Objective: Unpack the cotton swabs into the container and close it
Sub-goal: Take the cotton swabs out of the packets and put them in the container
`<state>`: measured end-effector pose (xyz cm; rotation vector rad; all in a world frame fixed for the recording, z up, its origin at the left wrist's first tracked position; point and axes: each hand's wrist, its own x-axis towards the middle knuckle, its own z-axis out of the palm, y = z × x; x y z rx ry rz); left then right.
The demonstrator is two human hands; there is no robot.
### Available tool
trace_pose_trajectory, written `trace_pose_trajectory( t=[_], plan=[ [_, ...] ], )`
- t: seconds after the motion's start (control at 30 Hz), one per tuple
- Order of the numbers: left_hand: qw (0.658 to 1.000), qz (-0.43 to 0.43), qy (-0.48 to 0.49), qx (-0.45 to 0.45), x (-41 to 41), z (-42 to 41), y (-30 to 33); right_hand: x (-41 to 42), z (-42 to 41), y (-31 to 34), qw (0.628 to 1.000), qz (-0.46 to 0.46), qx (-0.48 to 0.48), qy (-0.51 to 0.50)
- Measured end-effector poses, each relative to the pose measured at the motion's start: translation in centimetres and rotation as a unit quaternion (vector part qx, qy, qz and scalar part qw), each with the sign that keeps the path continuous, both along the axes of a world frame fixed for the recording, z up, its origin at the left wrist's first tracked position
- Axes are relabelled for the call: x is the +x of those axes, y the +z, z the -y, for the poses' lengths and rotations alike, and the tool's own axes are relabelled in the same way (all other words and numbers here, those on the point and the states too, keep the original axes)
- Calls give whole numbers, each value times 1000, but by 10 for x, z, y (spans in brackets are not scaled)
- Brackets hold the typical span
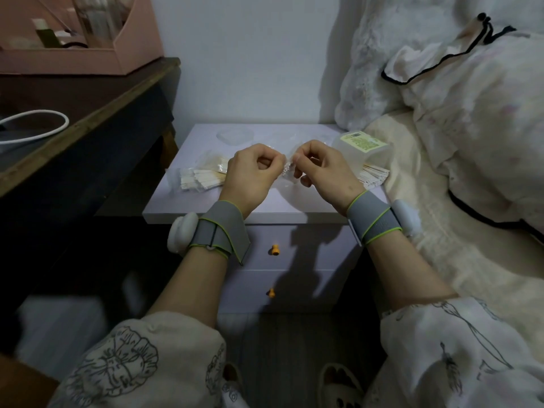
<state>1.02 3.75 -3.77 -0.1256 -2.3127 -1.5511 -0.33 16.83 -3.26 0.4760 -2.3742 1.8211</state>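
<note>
Packet of cotton swabs, clear plastic, is hanging between my 2 hands above the nightstand. I am pinching its top edge from both sides: left hand curled, thumb and forefinger together on the film; right hand likewise, fingers clamped on the opposite side. I judge this grip is for tearing or peeling the seal apart, held up and centred so the swabs do not spill.

Container, translucent, with a yellow-green label, is lying just beyond my right fingers, seemingly on its side. More swabs are showing beside it, near my right knuckles. A further bundle of packets is lying just outside my left fingers. What may be the lid is sitting beyond my left fingertips, faint against the surface.

Hard to make out: whether the seal is already open, since the film is nearly invisible and my fingers are covering it. Container's mouth and fill are not readable.
</note>
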Motion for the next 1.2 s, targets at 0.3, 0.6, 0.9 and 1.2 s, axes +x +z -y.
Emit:
trace_pose_trajectory(
  t=[0.3,0.6,0.9,1.2],
  plan=[
    [999,-14,27,-39,2,-4,2,0,-5,3,1000,2,-3,13],
    [993,-93,65,-43,0,-4,6,0,-8,2,999,1,-31,-43],
    [999,-28,46,-6,-6,-3,-8,3,-15,9,975,61,-211,-35],
    [955,135,-78,251,-10,-9,-6,4,-16,5,953,93,-288,25]
  ],
)
